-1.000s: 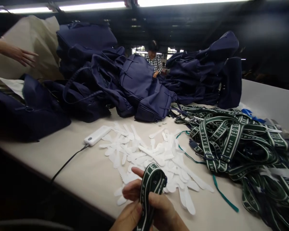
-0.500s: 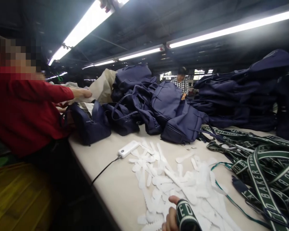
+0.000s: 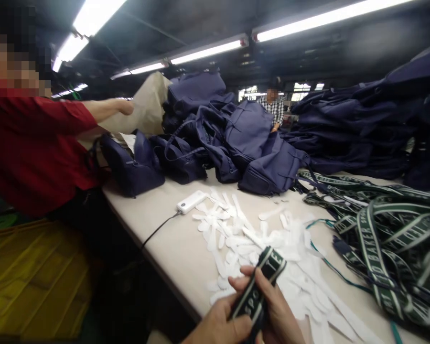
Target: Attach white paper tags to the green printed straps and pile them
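Dark green webbing with white woven letters, a folded strap (image 3: 261,286), sits pinched between both of the person's hands at the bottom edge of the view. The left hand (image 3: 220,325) closes its thumb over the strap's lower part, and the right hand (image 3: 275,313) wraps fingers around it from the other side, so the folded end sticks up above the knuckles. Just beyond the hands, a scatter of white cut pieces (image 3: 258,239) (thin, tongue-shaped, some with toothed edges) covers the pale table (image 3: 157,210). To the right lies a tangled heap of matching green straps (image 3: 387,229), well apart from the held one. A white power bank (image 3: 191,201) with a dark cable rests near the left edge of the white pieces. Behind them, navy bags (image 3: 243,148) are piled across the far side of the table. A person in a red sleeve (image 3: 39,138) stands at the left, one arm stretched toward a beige sheet (image 3: 148,105). Another person in a checked shirt (image 3: 274,107) is behind the bags.
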Tool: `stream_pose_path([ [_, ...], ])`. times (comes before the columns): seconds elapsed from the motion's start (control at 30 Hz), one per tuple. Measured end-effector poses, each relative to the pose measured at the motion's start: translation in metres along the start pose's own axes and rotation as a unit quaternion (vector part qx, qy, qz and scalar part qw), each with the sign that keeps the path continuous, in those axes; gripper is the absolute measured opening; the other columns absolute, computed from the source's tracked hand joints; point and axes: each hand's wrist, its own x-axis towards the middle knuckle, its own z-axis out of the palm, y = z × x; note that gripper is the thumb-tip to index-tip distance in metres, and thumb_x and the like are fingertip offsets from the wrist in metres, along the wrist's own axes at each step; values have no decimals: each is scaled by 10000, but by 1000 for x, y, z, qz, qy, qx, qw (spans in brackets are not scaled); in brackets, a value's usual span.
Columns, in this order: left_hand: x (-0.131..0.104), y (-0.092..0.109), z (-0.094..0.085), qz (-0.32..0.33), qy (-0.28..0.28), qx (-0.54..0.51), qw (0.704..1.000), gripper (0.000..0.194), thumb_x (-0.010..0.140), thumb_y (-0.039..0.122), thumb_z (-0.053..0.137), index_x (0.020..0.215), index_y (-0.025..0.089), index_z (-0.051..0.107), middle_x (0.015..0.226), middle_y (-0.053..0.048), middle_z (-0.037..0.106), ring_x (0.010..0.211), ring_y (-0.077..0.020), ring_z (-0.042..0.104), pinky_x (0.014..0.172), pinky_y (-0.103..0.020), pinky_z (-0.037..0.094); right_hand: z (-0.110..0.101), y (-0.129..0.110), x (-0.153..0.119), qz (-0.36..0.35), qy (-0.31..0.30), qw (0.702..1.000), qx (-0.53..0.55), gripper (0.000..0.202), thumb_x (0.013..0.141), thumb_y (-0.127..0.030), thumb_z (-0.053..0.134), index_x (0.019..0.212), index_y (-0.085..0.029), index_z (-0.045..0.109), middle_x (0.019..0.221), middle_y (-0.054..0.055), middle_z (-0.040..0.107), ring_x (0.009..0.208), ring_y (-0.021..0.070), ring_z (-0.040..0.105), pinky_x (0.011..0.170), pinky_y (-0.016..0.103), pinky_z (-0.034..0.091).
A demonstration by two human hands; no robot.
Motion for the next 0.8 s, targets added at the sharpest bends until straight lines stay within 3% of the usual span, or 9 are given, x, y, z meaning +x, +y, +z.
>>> stream_pose_path([
  [0.07,3,0,0,-26,-31,-52,998,468,807,591,630,764,127,669,592,-51,604,452,-107,536,461,-215,386,7,-8,7,23,-62,995,76,406,648,-485,862,812,-186,641,704,12,681,805,205,686,821,348,530],
  [0.1,6,0,-3,-29,-19,-68,997,423,818,553,643,807,131,663,653,-55,632,464,-94,535,445,-195,363,9,-10,14,20,-88,991,98,400,633,-466,876,772,-192,620,669,-15,646,775,187,671,814,341,530],
  [0.13,9,0,-6,-27,2,-76,997,381,821,519,662,856,140,657,719,-56,656,486,-85,542,440,-177,347,10,-11,21,11,-111,987,114,394,637,-454,878,754,-195,605,641,-38,605,741,163,648,832,332,525],
  [0.3,23,0,-21,-94,9,-45,995,449,827,574,632,835,126,642,632,-46,646,485,-94,538,438,-170,351,2,-10,46,-6,-171,976,133,474,696,-483,836,604,-192,473,503,-85,411,553,94,463,892,323,496],
  [0.5,20,-3,-20,-101,17,-86,991,448,801,561,677,865,119,640,756,-74,692,521,-108,590,492,-193,405,-6,-3,43,-64,-269,959,70,437,824,-450,714,566,-202,463,518,-44,467,651,140,514,976,385,455],
  [0.67,19,-4,-19,-110,-18,-117,987,412,849,500,656,994,115,635,897,-125,715,573,-113,625,551,-205,446,-11,-6,44,-95,-307,946,38,419,829,-455,688,560,-217,472,458,-56,431,582,143,481,982,414,447],
  [0.8,19,-7,-18,-112,-28,-140,983,346,876,470,630,978,142,594,802,-59,674,552,-97,597,548,-201,430,-6,-11,41,-81,-279,956,-37,358,808,-423,721,600,-194,542,439,-82,390,497,108,443,940,379,453],
])
